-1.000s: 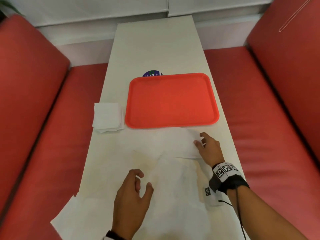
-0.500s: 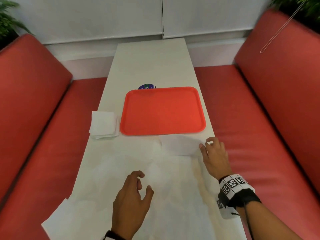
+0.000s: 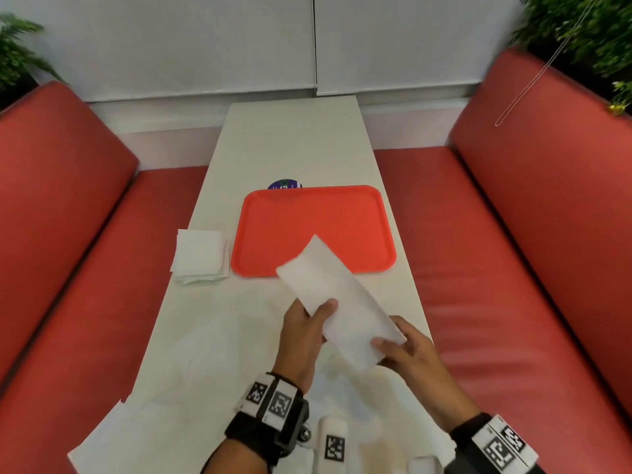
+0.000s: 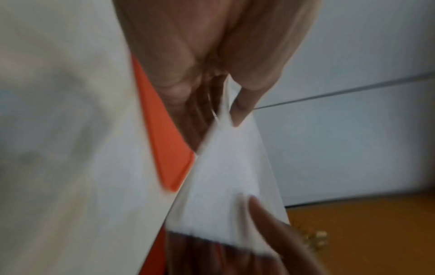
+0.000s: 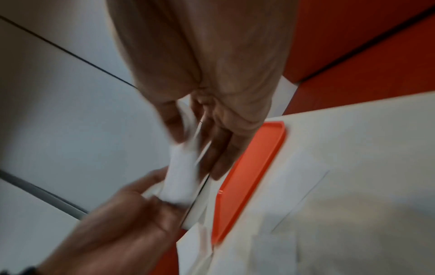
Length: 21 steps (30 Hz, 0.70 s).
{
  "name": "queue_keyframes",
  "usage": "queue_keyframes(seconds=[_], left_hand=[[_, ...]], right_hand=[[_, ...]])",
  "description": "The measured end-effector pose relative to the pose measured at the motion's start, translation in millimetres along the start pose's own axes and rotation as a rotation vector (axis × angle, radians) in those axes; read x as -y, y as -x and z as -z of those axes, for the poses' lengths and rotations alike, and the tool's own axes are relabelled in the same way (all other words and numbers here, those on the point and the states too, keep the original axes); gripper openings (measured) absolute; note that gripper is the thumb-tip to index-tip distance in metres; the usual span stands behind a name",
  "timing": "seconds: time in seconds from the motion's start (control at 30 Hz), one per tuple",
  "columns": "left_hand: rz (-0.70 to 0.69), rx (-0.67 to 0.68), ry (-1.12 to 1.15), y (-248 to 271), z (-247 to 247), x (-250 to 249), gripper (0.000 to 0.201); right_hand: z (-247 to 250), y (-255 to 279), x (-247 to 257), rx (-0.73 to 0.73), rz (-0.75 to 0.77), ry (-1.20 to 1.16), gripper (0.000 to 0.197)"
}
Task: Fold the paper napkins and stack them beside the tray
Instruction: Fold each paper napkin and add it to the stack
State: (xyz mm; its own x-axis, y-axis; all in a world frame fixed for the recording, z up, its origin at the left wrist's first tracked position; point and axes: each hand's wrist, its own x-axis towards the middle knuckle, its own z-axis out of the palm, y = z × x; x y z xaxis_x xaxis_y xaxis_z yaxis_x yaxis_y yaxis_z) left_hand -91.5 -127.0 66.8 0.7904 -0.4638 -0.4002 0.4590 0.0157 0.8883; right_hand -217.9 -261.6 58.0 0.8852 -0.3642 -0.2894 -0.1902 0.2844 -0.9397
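Note:
A white paper napkin [image 3: 337,299], folded into a long strip, is held up above the table in front of the orange tray [image 3: 273,234]. My left hand [image 3: 307,323] pinches its middle, thumb on top. My right hand [image 3: 398,347] pinches its near end between thumb and fingers. In the left wrist view the napkin [image 4: 226,178] hangs from the left hand [image 4: 226,111]; the orange tray [image 4: 164,141] shows behind. In the right wrist view the napkin [image 5: 182,176] runs between both hands. A stack of folded napkins [image 3: 200,256] lies left of the tray.
Several unfolded white napkins [image 3: 212,378] are spread over the near part of the white table [image 3: 294,145]. A round blue sticker [image 3: 284,185] peeks out behind the tray. Red bench seats [image 3: 85,302] flank the table on both sides. Plants stand in the far corners.
The right hand lifted the folded napkin off the table. The left hand rose from the table and took hold of it. Both hands now hold it in the air.

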Motion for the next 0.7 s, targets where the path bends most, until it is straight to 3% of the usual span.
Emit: queue_keyframes(seconds=[0.07, 0.13, 0.33, 0.7], left_hand=[[-0.075, 0.051, -0.141, -4.3, 3.6, -12.7, 0.019], [-0.089, 0.134, -0.271, -4.5, 8.1, -23.8, 0.015], [-0.123, 0.211, -0.330, 11.8, 7.3, -51.1, 0.024], [-0.255, 0.156, -0.285, 27.6, 28.6, -68.2, 0.019]], right_hand=[[7.9, 0.8, 0.6, 0.033, -0.015, -0.031, 0.048], [12.0, -2.6, 7.4, 0.047, -0.015, -0.125, 0.056], [-0.9, -11.1, 39.6, -0.143, 0.131, -0.009, 0.016], [-24.4, -12.7, 64.3, -0.186, 0.161, -0.025, 0.015]])
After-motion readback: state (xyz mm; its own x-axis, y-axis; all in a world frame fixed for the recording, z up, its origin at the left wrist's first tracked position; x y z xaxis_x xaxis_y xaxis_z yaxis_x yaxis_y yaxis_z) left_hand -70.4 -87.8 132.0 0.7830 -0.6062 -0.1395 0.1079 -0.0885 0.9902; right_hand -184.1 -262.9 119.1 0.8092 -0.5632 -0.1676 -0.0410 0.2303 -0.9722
